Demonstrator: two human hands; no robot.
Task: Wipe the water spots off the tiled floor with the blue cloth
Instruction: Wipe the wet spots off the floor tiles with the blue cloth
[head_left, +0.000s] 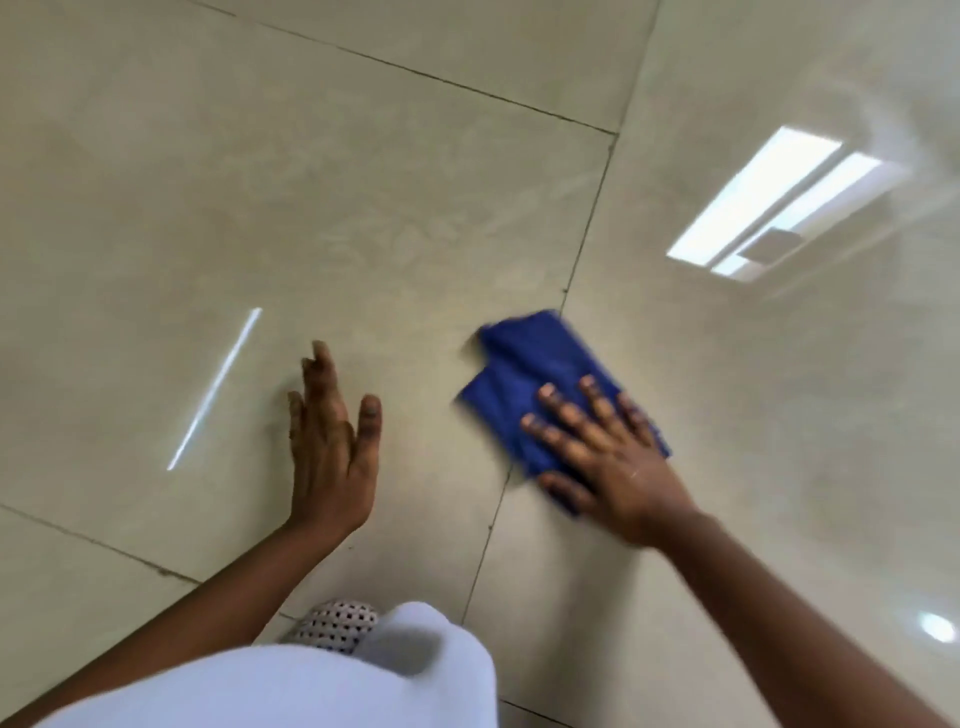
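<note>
A folded blue cloth (530, 374) lies flat on the glossy beige tiled floor (260, 208), across a grout line right of centre. My right hand (602, 452) presses on its near half with straight, spread fingers; the cloth and hand are motion-blurred. My left hand (332, 441) is over the tile to the left of the cloth, fingers straight, holding nothing; whether it touches the floor I cannot tell. No water spots stand out on the shiny tiles.
Dark grout lines (587, 244) cross the floor. Bright reflections of a window (769, 208) and a light strip (215, 387) show on the tiles. My knee in pale fabric (311, 680) and a perforated white shoe (332, 623) fill the bottom edge.
</note>
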